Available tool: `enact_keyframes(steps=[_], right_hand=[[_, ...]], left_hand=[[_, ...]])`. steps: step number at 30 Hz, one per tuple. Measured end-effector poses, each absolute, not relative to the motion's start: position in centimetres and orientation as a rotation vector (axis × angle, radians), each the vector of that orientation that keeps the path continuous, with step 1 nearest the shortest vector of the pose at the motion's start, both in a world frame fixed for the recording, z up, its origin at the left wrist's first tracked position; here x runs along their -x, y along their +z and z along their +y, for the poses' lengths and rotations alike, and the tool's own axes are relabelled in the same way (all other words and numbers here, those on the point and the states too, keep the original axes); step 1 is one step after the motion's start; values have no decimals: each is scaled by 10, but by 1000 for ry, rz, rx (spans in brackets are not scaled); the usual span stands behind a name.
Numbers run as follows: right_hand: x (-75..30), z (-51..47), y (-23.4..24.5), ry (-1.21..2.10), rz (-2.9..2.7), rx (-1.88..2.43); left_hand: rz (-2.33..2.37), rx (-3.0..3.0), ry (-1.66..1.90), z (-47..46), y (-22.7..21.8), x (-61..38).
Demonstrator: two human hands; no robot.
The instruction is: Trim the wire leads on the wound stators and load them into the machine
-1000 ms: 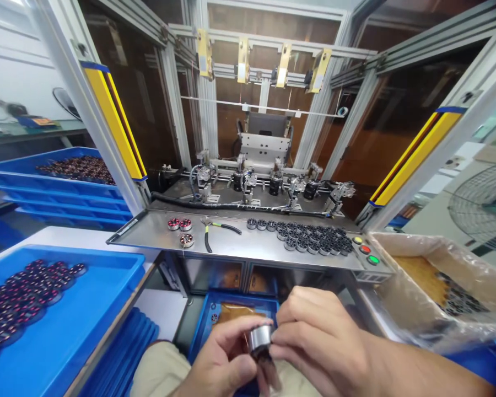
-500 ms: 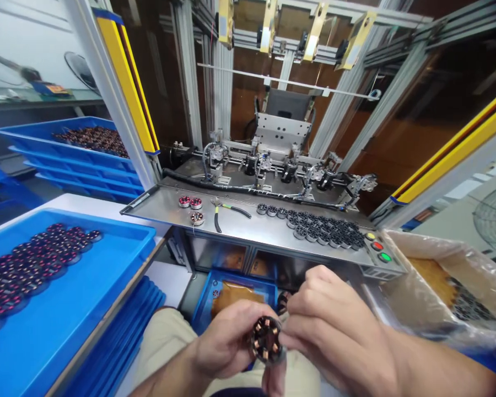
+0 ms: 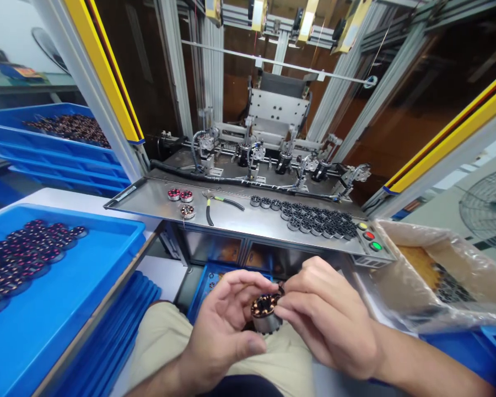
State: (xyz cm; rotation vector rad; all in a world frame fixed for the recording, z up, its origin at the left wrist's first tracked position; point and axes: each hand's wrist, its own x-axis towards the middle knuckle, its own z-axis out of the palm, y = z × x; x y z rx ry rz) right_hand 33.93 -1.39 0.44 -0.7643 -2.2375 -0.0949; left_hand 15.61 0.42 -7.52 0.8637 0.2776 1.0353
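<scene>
Between my hands, over my lap, is a motor stator (image 3: pixel 266 320) with copper windings on top and a grey metal side. My left hand (image 3: pixel 221 325) curls loosely around its left side, the thumb low in front and a fingertip near its far edge. My right hand (image 3: pixel 328 314) pinches the stator's right edge between thumb and fingers. A dark rounded edge shows behind it by the fingertips; I cannot make out what it is.
On the metal ledge (image 3: pixel 235 223) lie three wound stators (image 3: pixel 186 196), cutting pliers (image 3: pixel 221 203) and rows of black cores (image 3: pixel 318 220). A blue tray (image 3: pixel 103 264) of stators stands left. Buttons (image 3: pixel 369 235) and a plastic-lined box (image 3: pixel 400 275) are right. Winding machinery (image 3: pixel 281 160) stands behind.
The stator has tipped from facing me to nearly upright, its windings now on top. My left hand has opened its grip somewhat, with the thumb moved forward. The view has shifted slightly.
</scene>
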Motion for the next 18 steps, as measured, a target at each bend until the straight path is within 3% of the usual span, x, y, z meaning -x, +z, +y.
enact_keyframes(steps=[5, 10, 18], right_hand=[[-344, -16, -3, -166, -2252, 773], [-335, -29, -17, -246, -2091, 881], [-300, -45, -53, 572, -1392, 1057]], left_hand=[[334, -828, 939, 2, -76, -161], [424, -832, 1124, 3, -81, -165], [503, -841, 1190, 7, -81, -165]])
